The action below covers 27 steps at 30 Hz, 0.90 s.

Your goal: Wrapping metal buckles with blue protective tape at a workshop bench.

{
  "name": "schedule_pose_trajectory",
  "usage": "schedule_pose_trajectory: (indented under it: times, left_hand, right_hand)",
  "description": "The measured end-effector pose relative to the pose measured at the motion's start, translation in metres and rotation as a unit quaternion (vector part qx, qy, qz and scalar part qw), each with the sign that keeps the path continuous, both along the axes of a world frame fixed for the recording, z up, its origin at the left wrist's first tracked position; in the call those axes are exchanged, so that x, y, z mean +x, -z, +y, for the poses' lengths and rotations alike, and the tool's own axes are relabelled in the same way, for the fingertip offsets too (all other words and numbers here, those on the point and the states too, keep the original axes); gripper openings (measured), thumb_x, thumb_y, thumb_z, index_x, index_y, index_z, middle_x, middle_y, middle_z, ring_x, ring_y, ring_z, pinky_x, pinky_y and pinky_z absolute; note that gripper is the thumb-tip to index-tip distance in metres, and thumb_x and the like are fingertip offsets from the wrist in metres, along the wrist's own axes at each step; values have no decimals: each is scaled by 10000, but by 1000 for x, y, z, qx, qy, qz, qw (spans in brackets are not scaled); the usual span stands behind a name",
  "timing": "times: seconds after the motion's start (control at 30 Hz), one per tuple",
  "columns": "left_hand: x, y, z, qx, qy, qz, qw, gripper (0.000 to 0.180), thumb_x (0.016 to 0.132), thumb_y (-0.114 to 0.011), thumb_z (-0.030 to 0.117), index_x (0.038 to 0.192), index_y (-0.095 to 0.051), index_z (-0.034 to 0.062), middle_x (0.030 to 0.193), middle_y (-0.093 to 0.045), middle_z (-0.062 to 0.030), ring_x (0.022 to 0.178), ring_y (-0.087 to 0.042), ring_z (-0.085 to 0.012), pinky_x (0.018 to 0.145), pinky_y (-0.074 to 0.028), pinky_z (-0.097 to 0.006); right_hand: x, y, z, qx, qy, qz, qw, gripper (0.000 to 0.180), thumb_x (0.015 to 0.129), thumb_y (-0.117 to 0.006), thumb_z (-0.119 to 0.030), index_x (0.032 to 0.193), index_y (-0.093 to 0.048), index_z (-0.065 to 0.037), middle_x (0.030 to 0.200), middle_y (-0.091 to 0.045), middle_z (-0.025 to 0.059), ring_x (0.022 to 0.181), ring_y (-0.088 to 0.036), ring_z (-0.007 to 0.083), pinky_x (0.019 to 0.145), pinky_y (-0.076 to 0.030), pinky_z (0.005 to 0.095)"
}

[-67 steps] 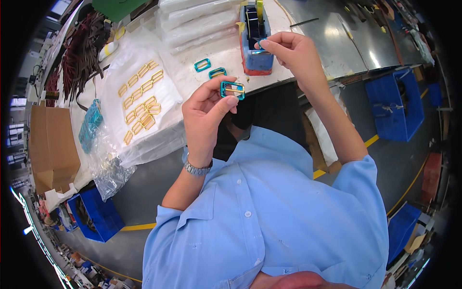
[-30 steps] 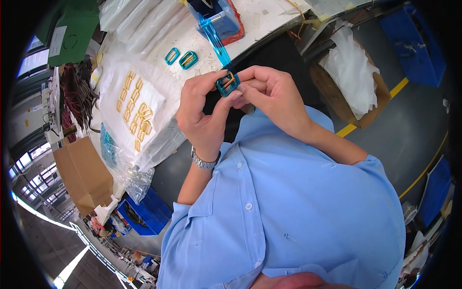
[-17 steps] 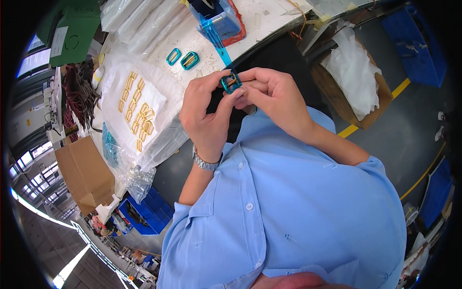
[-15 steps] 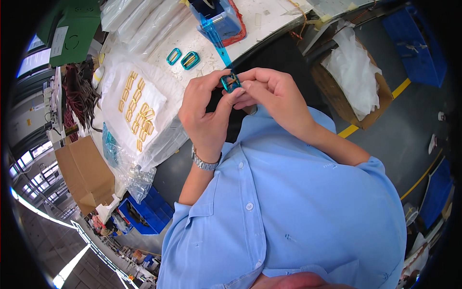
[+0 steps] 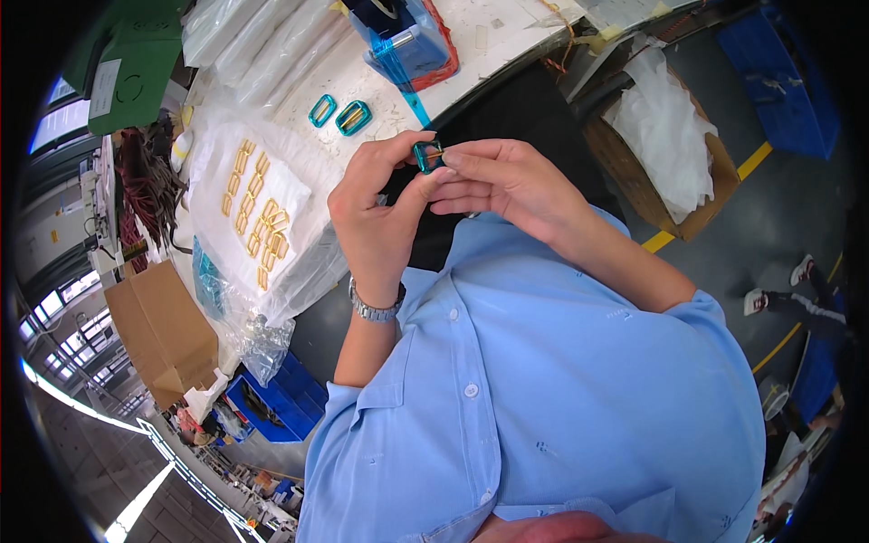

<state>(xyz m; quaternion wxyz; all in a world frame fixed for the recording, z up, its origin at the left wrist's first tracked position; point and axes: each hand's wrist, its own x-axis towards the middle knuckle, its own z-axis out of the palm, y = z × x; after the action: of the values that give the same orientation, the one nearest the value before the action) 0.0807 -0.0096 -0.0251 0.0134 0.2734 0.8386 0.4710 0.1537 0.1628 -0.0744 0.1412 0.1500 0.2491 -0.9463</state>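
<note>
Between the thumb and index finger of my left hand (image 5: 373, 195) is a small teal buckle (image 5: 418, 157) with a gold-coloured bar. My right hand (image 5: 520, 185) pinches that bar at the buckle's right side, so its fingertips partly cover it. A strip of clear blue tape (image 5: 396, 71) hangs from a blue tape dispenser (image 5: 433, 61), its lower end just above my left index finger. On the white table lie two more teal buckles, an open one (image 5: 313, 115) and a fuller one (image 5: 365, 109) with a gold bar across it.
Several gold-coloured metal pieces (image 5: 237, 172) lie in rows on white sheeting at the left. Long plastic-wrapped bundles (image 5: 272, 54) rest behind. A carton with white plastic (image 5: 661, 136) stands on the floor at right, near blue bins (image 5: 787, 90). A person's feet (image 5: 765, 300) show far right.
My hands have shifted slightly left, and my right fingers have straightened at the buckle's bar. The buckle has turned a little. More of a passing person's legs shows at far right.
</note>
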Motion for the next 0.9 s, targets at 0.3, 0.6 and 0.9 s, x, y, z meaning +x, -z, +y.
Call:
schedule_pose_trajectory:
  times: [0.3, 0.6, 0.9]
  left_hand:
    - [0, 5, -6, 66, 11, -93, 993, 377, 832, -852, -2, 1201, -785, 28, 1016, -746, -57, 902, -666, -144, 851, -547, -286]
    - [-8, 27, -15, 239, 21, -409, 880, 277, 1076, -648, 112, 1284, -740, -46, 1074, -764, -83, 838, -614, -108, 753, -512, -257]
    - [-18, 48, -9, 337, 92, -600, 720, 197, 1040, -677, 117, 1186, -711, -12, 1066, -732, -59, 886, -679, -122, 793, -553, -276]
  right_hand:
    - [-1, 18, 3, -10, -32, 19, 999, 264, 1059, -716, -202, 1187, -738, 28, 965, -757, 65, 843, -758, 162, 846, -668, 372]
    - [2, -2, 5, -32, -31, -26, 999, 197, 1077, -681, -227, 1058, -744, -41, 875, -719, 5, 809, -716, 125, 800, -631, 307]
    - [6, 2, 5, -181, -33, -59, 981, 192, 1042, -726, -175, 1061, -758, 13, 946, -777, 94, 859, -767, 181, 866, -661, 350]
